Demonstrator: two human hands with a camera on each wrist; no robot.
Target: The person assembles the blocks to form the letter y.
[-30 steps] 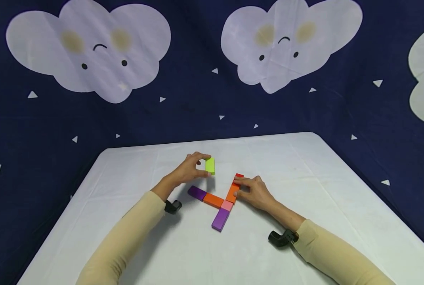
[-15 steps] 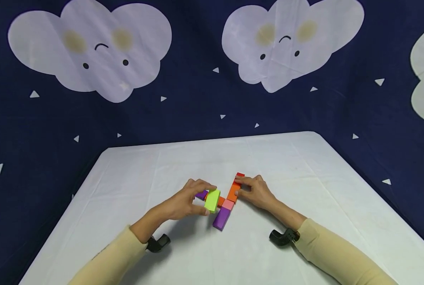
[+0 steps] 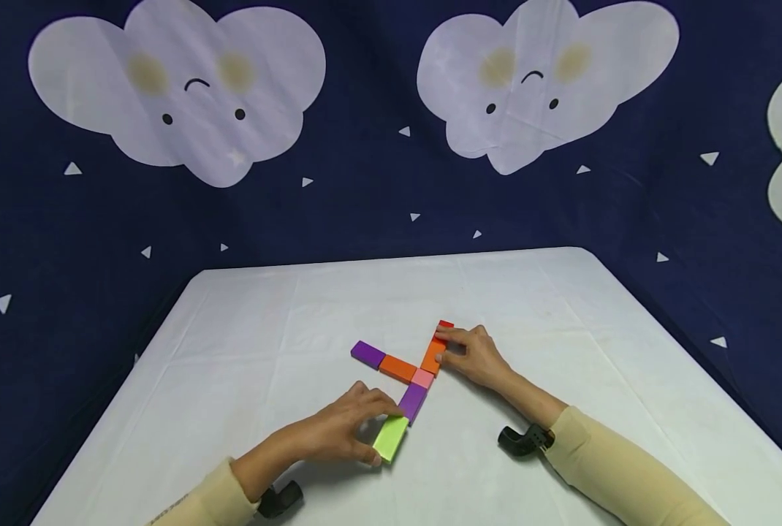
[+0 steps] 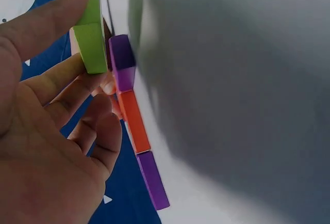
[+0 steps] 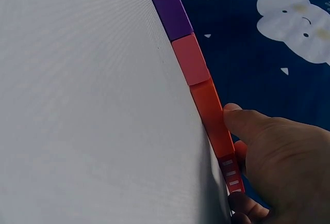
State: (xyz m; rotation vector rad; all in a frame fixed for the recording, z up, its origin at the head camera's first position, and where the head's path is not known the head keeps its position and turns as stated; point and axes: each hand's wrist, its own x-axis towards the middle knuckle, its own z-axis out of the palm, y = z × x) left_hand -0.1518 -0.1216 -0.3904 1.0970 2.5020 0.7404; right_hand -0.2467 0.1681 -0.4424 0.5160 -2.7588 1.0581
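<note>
My left hand (image 3: pixel 341 427) pinches a lime green block (image 3: pixel 390 439) between thumb and fingers, at the near end of a purple block (image 3: pixel 413 402). In the left wrist view the green block (image 4: pixel 92 38) looks slightly apart from the purple one (image 4: pixel 122 61). My right hand (image 3: pixel 476 356) holds an orange block (image 3: pixel 433 356), its thumb against the side and its fingers reaching the red block (image 3: pixel 446 324) at the far end. A pink block (image 3: pixel 422 378) joins this row to the purple block. From the pink block, a second orange block (image 3: pixel 397 368) and another purple block (image 3: pixel 367 354) branch left.
All the blocks lie on a white-covered table (image 3: pixel 529 292). Behind it hangs a dark blue cloth (image 3: pixel 365 219) printed with clouds and small triangles. A black wrist camera (image 3: pixel 281 500) is on the left wrist, another camera (image 3: pixel 525 440) on the right.
The left hand has carried the green block from beyond the left branch toward the person, over the blocks, to the near purple block's end. My right hand stays on the far row.
</note>
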